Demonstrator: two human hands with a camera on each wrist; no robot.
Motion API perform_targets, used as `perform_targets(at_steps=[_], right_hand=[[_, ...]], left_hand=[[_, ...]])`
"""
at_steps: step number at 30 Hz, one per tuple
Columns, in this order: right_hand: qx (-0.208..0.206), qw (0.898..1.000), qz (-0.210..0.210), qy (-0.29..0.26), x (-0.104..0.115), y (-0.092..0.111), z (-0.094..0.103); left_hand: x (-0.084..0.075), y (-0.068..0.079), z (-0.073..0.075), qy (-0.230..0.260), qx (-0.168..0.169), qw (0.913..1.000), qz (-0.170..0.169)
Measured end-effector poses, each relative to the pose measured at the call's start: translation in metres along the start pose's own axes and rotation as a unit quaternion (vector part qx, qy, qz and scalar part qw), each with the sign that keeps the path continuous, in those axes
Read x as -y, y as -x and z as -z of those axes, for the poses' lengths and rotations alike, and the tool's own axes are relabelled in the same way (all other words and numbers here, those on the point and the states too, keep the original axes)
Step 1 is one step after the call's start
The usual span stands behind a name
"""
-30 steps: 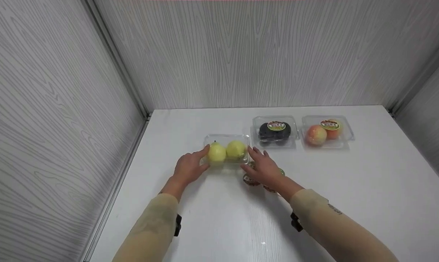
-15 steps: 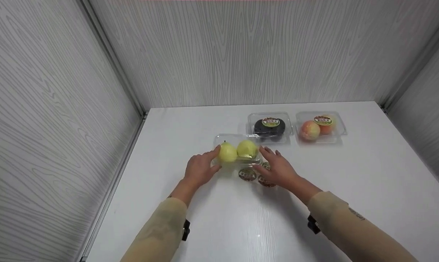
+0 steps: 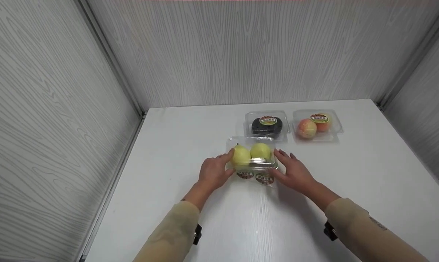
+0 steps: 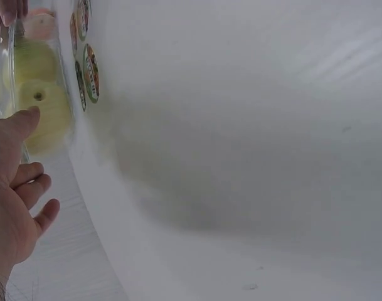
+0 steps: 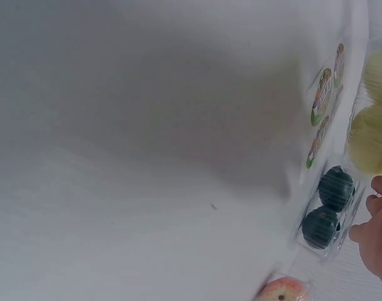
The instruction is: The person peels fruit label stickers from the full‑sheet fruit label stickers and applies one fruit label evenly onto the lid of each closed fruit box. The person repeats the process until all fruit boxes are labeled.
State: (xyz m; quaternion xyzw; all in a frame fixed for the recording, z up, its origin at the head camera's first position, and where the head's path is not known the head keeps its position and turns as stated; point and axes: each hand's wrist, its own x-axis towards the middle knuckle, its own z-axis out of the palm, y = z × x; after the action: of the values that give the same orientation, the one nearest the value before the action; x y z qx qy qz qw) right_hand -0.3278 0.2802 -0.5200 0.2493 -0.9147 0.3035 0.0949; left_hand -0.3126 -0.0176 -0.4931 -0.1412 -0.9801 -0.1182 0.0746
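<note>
A clear plastic clamshell box with two yellow-green pears is held between both hands, raised above the table in the wrist views. My left hand grips its left end, the thumb near the closer pear in the left wrist view. At the other end my right hand grips the box, fingertips on its side. Below the front edge of the box, a sheet of round fruit stickers lies on the white table, partly hidden by the box.
Behind stands a clear box with dark round fruit, a sticker on its lid. To its right is another stickered box with peach-like fruit. Grey wood-grain panels enclose the table at the back and sides.
Both hands have carried the pear box to the right and slightly nearer, over the stickers, covering some of them. The view has shifted slightly; the other two boxes remain on the table.
</note>
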Motion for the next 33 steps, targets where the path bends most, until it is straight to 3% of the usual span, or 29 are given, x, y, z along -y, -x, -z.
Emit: perform_targets(at_steps=[4,14,20,33], right_hand=[[0.000,1.000,-0.018,0.008,-0.007,0.009,0.004],[-0.001,0.998,-0.057,0.015,-0.027,0.033,0.028],[0.006,0.996,-0.090,0.020,-0.041,0.049,0.042],[-0.007,0.995,-0.098,0.009,-0.064,0.065,0.061]], left_hand=[[-0.010,-0.001,-0.004,0.000,0.008,1.0000,-0.001],[-0.043,-0.011,-0.015,0.015,-0.033,0.9984,-0.043],[-0.065,-0.018,-0.024,0.014,-0.025,0.9978,-0.059],[-0.096,-0.021,-0.045,0.026,-0.063,0.9940,-0.085]])
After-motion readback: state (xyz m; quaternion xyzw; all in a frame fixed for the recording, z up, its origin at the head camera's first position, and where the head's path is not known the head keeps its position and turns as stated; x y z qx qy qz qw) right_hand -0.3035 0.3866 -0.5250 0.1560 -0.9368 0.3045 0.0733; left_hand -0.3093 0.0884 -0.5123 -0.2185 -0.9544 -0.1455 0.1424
